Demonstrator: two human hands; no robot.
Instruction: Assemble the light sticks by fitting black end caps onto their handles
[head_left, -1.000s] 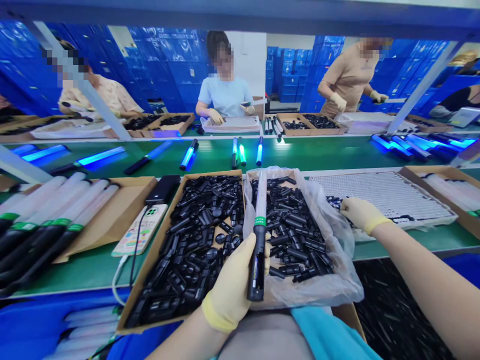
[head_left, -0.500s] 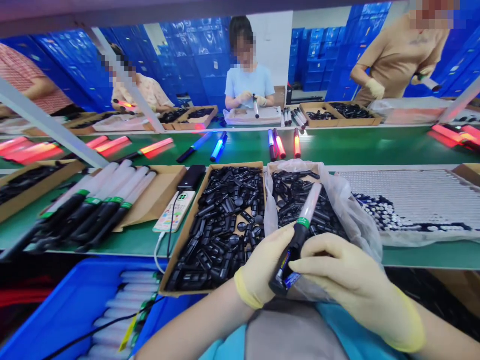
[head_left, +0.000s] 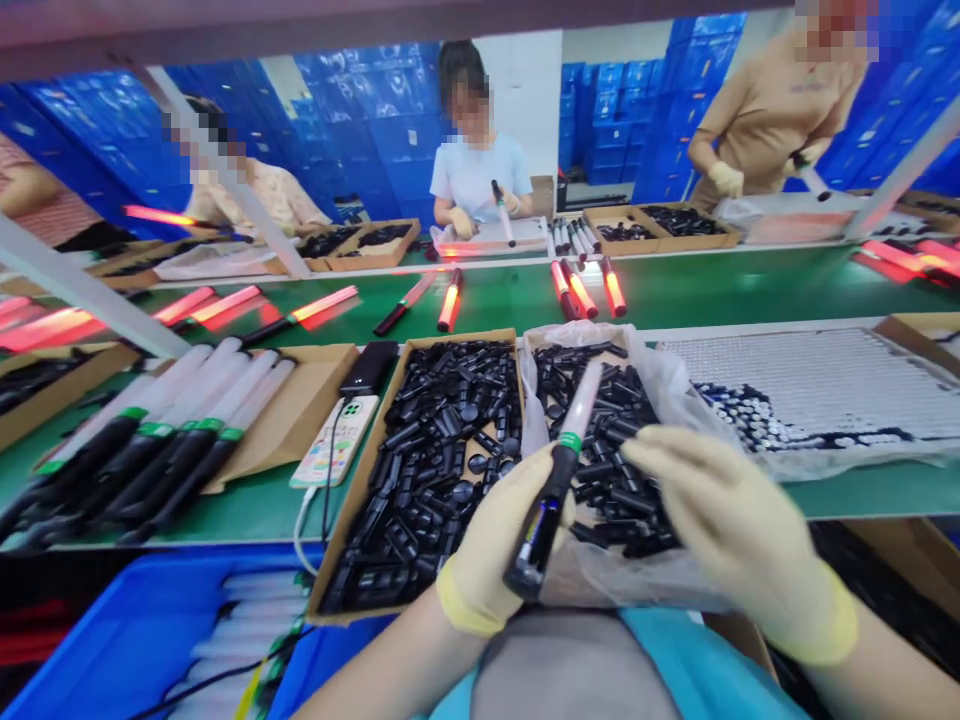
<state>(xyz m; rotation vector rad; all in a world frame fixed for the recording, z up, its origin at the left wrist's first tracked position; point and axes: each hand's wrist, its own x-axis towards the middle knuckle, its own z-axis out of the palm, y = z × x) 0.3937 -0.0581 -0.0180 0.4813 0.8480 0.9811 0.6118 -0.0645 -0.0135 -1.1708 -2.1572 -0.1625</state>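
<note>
Wrapped round the black handle of a light stick (head_left: 555,480) is my left hand (head_left: 495,540), in a pale glove. The stick tilts up, with a clear tube and a green band; an opening in its handle shows something blue inside. My right hand (head_left: 727,530), gloved too, is apart from the stick, over the right side of a plastic-lined box of black parts (head_left: 630,500). Its fingers are stretched out and slightly blurred, with nothing visible in them. A cardboard box of black parts (head_left: 427,450) lies to the left of the lined box.
Several light sticks (head_left: 180,430) lie at left near a phone (head_left: 337,440). A tray of small cylinders (head_left: 810,390) is at right. A blue bin (head_left: 112,630) sits below. Lit sticks lie on the green belt (head_left: 675,285); several people work beyond it.
My right hand has come off the stick and moved right, its fingers now apart. My left hand still holds the stick, slightly lower and further left. The view has shifted a little.
</note>
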